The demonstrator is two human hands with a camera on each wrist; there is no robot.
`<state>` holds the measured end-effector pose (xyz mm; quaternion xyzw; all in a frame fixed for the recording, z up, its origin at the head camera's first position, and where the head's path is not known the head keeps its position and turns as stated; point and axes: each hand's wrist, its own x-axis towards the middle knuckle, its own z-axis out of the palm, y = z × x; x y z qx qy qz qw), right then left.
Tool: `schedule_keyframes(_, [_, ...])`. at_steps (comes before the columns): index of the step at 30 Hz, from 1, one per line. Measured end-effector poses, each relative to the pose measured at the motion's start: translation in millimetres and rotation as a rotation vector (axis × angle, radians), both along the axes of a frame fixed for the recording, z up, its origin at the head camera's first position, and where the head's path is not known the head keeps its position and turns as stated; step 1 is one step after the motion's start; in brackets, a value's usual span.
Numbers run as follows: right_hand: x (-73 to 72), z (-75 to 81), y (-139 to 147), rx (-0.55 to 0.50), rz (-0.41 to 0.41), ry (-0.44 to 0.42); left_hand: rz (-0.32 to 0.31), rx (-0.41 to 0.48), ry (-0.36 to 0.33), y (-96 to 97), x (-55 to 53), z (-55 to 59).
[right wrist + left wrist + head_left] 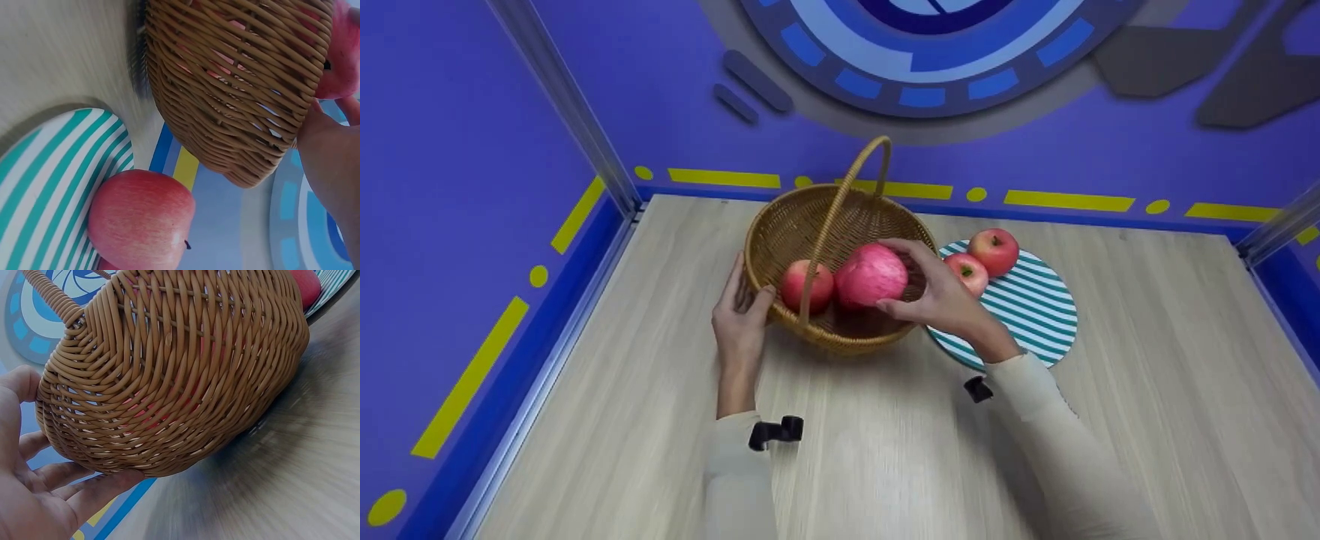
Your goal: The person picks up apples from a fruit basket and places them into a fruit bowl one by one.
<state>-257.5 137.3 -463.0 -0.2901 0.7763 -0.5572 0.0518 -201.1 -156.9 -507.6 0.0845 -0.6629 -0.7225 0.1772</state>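
Observation:
A brown wicker basket (847,343) with an arched handle stands near the back wall. My left hand (741,326) grips its left rim, thumb over the edge; in the left wrist view the other fingers lie against the woven side (157,382). At the right part of the basket, my right hand (937,296) holds a large pink-red apple (877,276) between thumb and fingers. To its left, an apple (795,285) sits inside, partly behind the handle. The basket's lower inside is mostly hidden by the fruit.
Right of the basket, a round green-and-white striped mat (1039,315) lies on the wooden table (870,450). Two red apples rest there, one farther back (994,252) and one nearer the basket (966,273). A blue patterned wall (675,127) borders the table's back.

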Motion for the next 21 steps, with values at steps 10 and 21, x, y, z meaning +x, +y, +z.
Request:
schedule_keyframes(10, [8.5, 0.1, 15.1, -0.118, -0.07, -0.037, 0.005, 0.002, 0.005, 0.9, -0.7, 0.6])
schedule_keyframes(21, [15.6, -3.8, 31.6, -0.204, -0.196, -0.031, 0.002, -0.037, 0.002, 0.3, 0.1, -1.4])
